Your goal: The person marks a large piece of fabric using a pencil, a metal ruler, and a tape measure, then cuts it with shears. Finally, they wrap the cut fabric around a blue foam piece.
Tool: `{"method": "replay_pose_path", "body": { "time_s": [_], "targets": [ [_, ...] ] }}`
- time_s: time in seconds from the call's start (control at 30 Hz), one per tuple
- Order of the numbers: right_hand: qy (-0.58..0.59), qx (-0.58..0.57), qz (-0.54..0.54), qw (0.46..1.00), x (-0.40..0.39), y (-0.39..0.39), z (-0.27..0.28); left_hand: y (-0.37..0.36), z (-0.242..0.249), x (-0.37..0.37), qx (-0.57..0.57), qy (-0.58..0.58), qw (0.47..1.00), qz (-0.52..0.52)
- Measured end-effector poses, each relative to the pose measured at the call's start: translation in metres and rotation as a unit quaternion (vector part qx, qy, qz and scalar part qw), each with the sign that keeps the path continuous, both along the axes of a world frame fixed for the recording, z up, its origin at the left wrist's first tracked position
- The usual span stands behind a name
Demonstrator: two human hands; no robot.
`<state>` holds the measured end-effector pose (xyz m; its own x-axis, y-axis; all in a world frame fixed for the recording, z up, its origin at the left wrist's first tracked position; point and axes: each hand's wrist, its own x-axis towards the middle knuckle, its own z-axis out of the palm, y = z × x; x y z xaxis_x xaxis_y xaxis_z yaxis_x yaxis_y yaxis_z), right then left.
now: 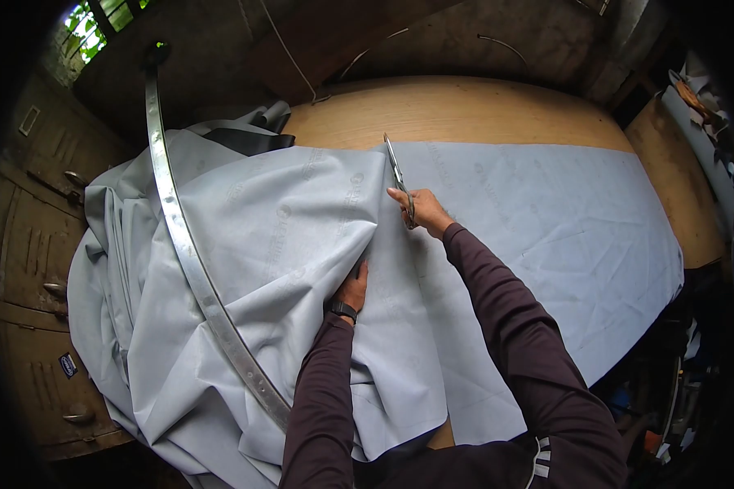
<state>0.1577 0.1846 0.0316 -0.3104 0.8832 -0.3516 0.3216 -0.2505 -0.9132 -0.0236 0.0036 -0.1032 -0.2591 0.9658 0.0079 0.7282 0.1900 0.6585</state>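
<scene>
A large pale grey-blue fabric (546, 220) lies spread over a wooden table (465, 110). My right hand (422, 212) grips a pair of scissors (396, 171) whose blades point away from me toward the cloth's far edge. My left hand (353, 287), with a dark watch at the wrist, lies on the cloth just left of the cut line. The cloth to the left of it is bunched and folded. Both arms wear dark maroon sleeves.
A long metal ruler (189, 253) lies diagonally across the bunched fabric on the left. Wooden drawers with metal handles (33, 269) stand at the far left. Clutter fills the right edge beside the table. A dark strip of material (249, 140) lies at the cloth's far left.
</scene>
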Motion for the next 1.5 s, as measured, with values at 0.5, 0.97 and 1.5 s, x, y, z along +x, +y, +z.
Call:
{"method": "replay_pose_path", "body": {
  "time_s": [0.5,0.97,1.5],
  "targets": [
    [-0.111,0.049,-0.083,0.989,0.229,-0.473,0.020,0.014,-0.034,-0.021,-0.010,0.044,0.999,0.003],
    [-0.057,0.007,-0.453,0.890,0.428,-0.606,0.013,-0.378,0.047,0.246,-0.033,0.137,0.988,-0.066],
    [-0.081,-0.029,-0.384,0.920,0.719,-0.640,-0.027,-0.374,0.044,0.309,-0.147,0.042,0.971,0.184]
  ]
}}
